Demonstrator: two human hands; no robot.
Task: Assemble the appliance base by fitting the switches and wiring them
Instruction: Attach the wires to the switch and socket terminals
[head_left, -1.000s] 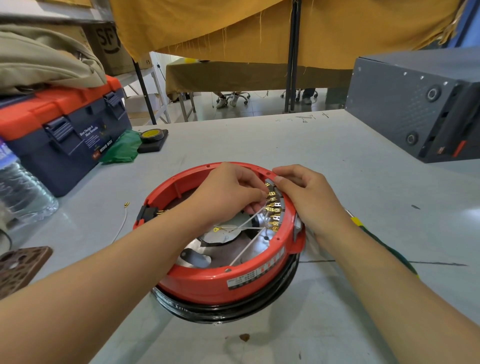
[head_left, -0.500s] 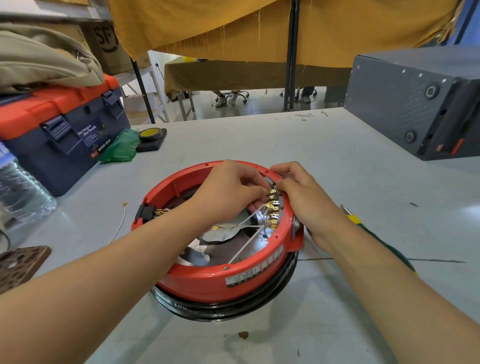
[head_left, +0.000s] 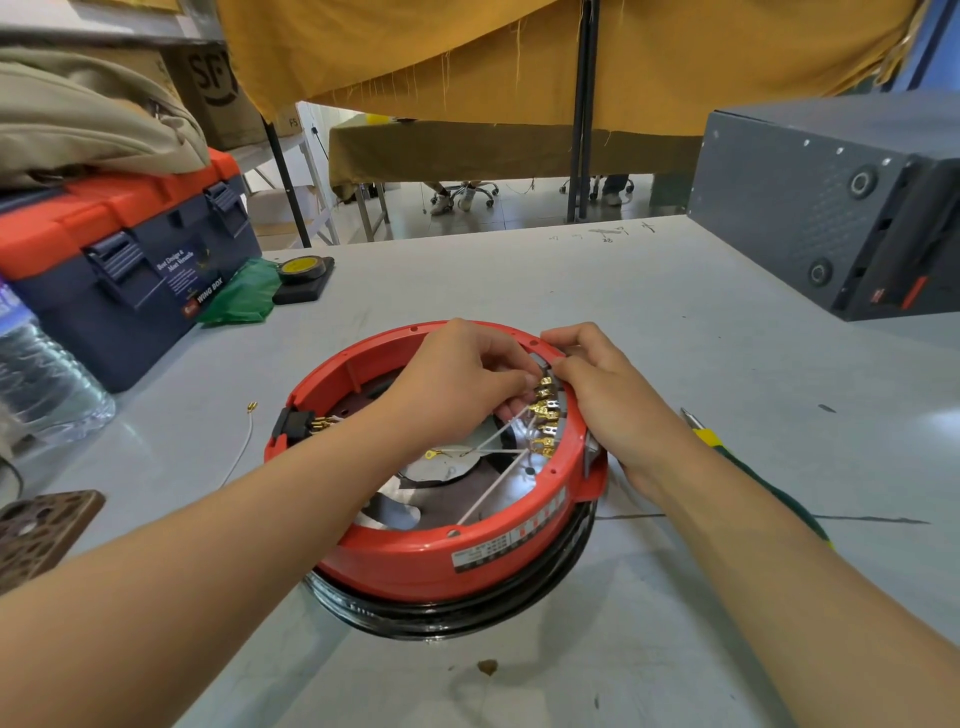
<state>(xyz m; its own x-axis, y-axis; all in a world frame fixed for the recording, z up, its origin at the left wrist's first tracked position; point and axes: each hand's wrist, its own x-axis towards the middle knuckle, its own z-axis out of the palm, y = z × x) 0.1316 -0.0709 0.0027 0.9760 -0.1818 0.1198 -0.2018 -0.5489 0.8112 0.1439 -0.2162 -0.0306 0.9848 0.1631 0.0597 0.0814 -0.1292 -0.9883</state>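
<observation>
- Across the grey worktop (head_left: 649, 322) I see the bystanders first: a dark grey equipment case (head_left: 831, 208) at far right, a navy and orange toolbox (head_left: 119, 260) at far left with a clear water bottle (head_left: 47, 384) in front of it.
- At the middle of the worktop, close to me, sits the red appliance base (head_left: 395, 561), open side up on a black ring, with white wires (head_left: 493, 488) crossing its hollow.
- My left hand (head_left: 457, 379) reaches in over the far rim, fingers curled together and pinching what looks like a wire end at the terminal row; the exact thing they hold is hidden under the knuckles.
- My right hand (head_left: 618, 400) lies over the right rim, fingers bent and pressing at the top of the switch block (head_left: 550, 415); whether it grips the block or only steadies it, I cannot tell.
- The switch block sits inside the right wall of the base, its brass spade terminals (head_left: 543, 410) pointing inward.
- I judge the step in hand to be wiring: a connector going onto one of the top terminals.
- The next move, as I read it, needs a straight push along the blade while the right hand braces the block.
- A spare white lead (head_left: 244, 441) lies on the worktop left of the base, and a ring lug (head_left: 430, 454) lies loose inside, so more connections remain.
</observation>
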